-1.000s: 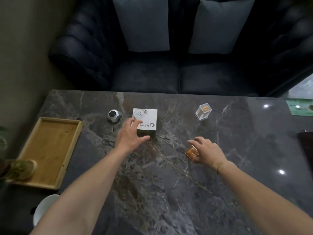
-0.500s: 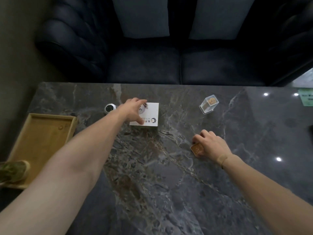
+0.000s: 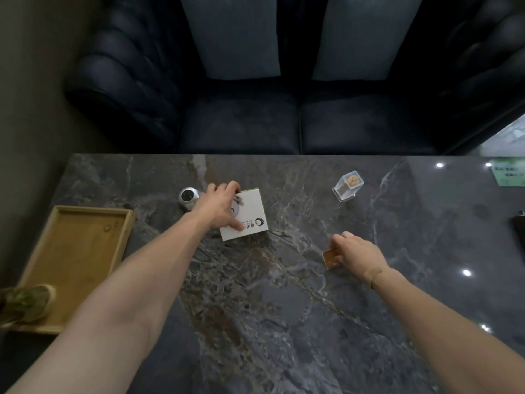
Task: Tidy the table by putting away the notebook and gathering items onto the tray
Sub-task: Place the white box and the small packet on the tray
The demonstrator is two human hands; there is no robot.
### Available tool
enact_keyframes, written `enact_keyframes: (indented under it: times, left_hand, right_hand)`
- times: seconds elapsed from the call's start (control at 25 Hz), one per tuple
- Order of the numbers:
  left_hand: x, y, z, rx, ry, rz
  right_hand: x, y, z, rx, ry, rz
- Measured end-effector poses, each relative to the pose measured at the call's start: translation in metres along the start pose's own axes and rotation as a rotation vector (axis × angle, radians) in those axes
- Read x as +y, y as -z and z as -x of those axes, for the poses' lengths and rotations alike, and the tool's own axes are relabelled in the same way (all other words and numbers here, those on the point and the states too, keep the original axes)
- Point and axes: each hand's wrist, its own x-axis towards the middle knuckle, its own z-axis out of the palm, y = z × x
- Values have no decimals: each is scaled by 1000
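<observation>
Here we go: our left hand (image 3: pixel 220 209) is on the white box (image 3: pixel 247 214), fingers curled over its far edge and thumb on the near side, the grip pinching it where it sits mid-desk, just beside the small round silver gadget (image 3: pixel 188 197). The box looks like light, stiff cardboard with smooth faces, so we judge that a hold across two opposite edges suits it better than pressing on the lid, which could slide. Over on the other side, our right hand (image 3: pixel 356 253) has its fingers curled onto the small amber block (image 3: pixel 331 258), low on the dark marble desk (image 3: pixel 284 322); it looks small, hard and slick, best nipped by its sides. The wooden tray (image 3: pixel 74 251) waits at the left edge, well apart from both. The clear case (image 3: pixel 348 185) stands untouched at the far right, and looks brittle.
</observation>
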Motion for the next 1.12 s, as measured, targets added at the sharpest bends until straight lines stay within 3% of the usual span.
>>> enact_keyframes:
  times: [0.16, 0.36, 0.72, 1.12]
  left_hand:
    - [1, -2, 14, 10, 49, 166]
    - [-7, -8, 38, -47, 149, 697]
    - [-33, 16, 112, -6, 244, 1380]
    - [-39, -6, 226, 188, 244, 1605]
  right_hand:
    - [-12, 17, 3, -28, -102, -135]
    - [-39, 33, 22, 94, -236, -516]
    - [-86, 48, 61, 202, -131, -901]
    - [-125, 55, 91, 121, 60, -1203]
